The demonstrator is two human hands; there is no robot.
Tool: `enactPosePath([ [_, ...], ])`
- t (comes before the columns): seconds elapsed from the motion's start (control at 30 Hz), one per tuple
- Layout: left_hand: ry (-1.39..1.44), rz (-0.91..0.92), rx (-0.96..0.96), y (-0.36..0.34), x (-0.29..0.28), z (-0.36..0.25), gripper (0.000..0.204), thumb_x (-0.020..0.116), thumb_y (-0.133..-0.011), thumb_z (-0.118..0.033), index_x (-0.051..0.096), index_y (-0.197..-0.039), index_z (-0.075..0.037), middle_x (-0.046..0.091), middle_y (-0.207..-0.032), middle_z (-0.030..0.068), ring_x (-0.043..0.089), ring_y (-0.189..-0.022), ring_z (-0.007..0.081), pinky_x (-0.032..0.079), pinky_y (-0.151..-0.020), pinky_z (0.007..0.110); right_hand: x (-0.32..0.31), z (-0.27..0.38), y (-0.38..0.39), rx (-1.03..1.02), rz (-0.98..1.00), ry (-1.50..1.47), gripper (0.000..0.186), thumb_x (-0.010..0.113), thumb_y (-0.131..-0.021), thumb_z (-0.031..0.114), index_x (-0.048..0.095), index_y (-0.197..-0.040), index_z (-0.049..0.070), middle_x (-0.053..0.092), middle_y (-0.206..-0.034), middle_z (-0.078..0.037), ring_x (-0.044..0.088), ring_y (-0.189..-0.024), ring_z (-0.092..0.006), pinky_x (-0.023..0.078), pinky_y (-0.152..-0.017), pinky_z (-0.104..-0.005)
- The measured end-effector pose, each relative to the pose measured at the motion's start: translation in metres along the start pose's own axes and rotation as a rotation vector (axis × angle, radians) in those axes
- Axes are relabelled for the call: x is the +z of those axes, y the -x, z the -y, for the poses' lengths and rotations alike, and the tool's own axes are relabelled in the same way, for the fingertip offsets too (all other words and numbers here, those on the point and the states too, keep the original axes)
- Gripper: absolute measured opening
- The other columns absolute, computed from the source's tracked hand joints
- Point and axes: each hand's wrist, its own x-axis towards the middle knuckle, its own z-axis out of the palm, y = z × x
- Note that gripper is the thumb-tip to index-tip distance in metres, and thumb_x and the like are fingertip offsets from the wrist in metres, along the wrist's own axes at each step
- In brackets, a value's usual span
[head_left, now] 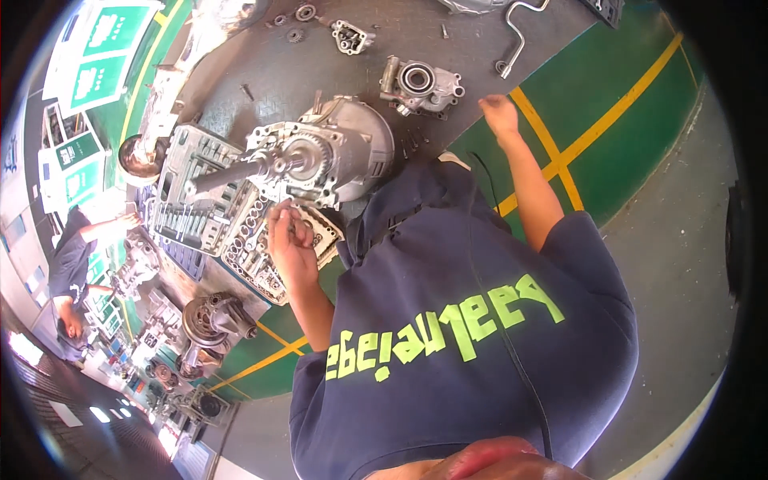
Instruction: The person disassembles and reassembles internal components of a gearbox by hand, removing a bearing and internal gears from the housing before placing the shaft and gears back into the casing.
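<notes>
My left hand (292,240) is closed on something I cannot make out, just below a large metal gearbox housing (356,148) with an exposed gear (306,156) and a long cylindrical shaft (228,175). Under and beside that hand lies a tray (272,276) of small tools and parts. A socket tool case (188,220) sits left of it. My right hand (500,120) hangs open by the bench edge, fingers loosely bent with nothing visible in them, below and right of a smaller casting (424,88) with a round bearing.
Small gears (305,13), a small housing (350,38) and a bent wrench (516,36) lie on the metal bench (240,64). Another person (72,272) works at far left among engine assemblies (208,320). Green floor (608,112) with yellow lines lies to the right.
</notes>
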Motion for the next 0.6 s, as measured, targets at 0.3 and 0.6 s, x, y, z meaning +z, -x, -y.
enactPosePath([
  [0.3,-0.086,-0.13,-0.007,0.014,0.042,0.02,0.018,0.054,-0.1,-0.011,0.056,-0.115,0.0,0.049,-0.083,0.0,0.037,-0.058,0.0056,0.03,-0.049,0.021,-0.023,-0.013,-0.153,-0.064,0.083,0.815,0.04,0.059,-0.093,0.033,0.066,-0.123,0.009,0.068,-0.124,-0.017,0.065,-0.115,-0.0358,0.053,-0.095,-0.047],
  [0.6,-0.024,-0.192,-0.032,0.041,0.051,0.036,0.025,0.055,-0.099,-0.013,0.057,-0.121,-0.001,0.052,-0.087,0.0017,0.038,-0.059,0.0057,0.031,-0.049,0.02,-0.019,0.037,-0.15,-0.125,0.211,1.021,0.037,0.065,-0.092,0.031,0.068,-0.121,0.009,0.066,-0.129,-0.015,0.064,-0.119,-0.0338,0.053,-0.095,-0.0472],
])
